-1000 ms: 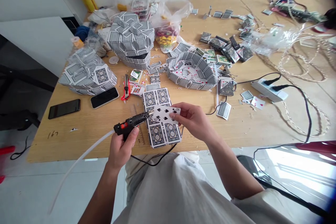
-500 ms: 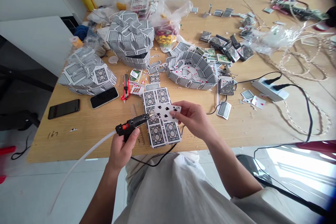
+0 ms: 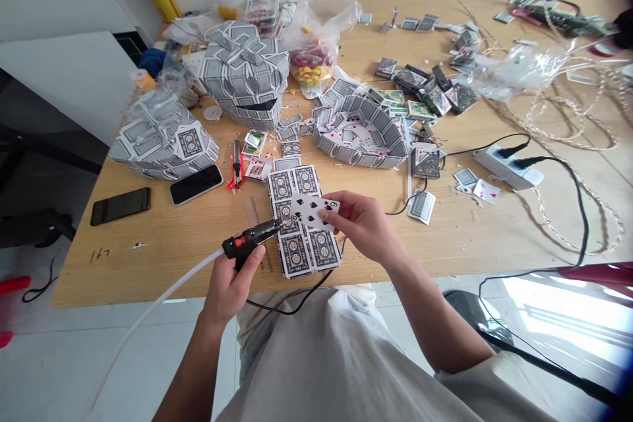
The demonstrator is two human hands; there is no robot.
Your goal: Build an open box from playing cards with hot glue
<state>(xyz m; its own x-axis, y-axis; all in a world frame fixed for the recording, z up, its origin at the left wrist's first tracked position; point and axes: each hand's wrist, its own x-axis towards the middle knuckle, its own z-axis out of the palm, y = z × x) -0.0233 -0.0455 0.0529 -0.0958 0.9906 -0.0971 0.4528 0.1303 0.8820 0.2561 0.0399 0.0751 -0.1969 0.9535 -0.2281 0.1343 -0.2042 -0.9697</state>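
My left hand (image 3: 232,283) is wrapped round a black hot glue gun (image 3: 253,237), a long white glue stick (image 3: 153,310) trailing from its back end. The nozzle points at the left end of a six of spades playing card (image 3: 309,211). That card is pinched face up by its right end between the thumb and fingers of my right hand (image 3: 361,224). Beneath it lies a panel of patterned playing cards (image 3: 297,256), backs up, set in two columns. Whether the card touches the panel I cannot tell.
A red utility knife (image 3: 236,165) and two phones (image 3: 196,184) lie to the left. Card-covered boxes (image 3: 244,72) stand behind, beside an open card-walled tray (image 3: 359,157). A power strip (image 3: 509,168) with black cables sits at right, near coiled rope (image 3: 564,125).
The glue gun has shifted slightly right and down, its nozzle tip now near the card's lower left. My right hand and the card have hardly moved.
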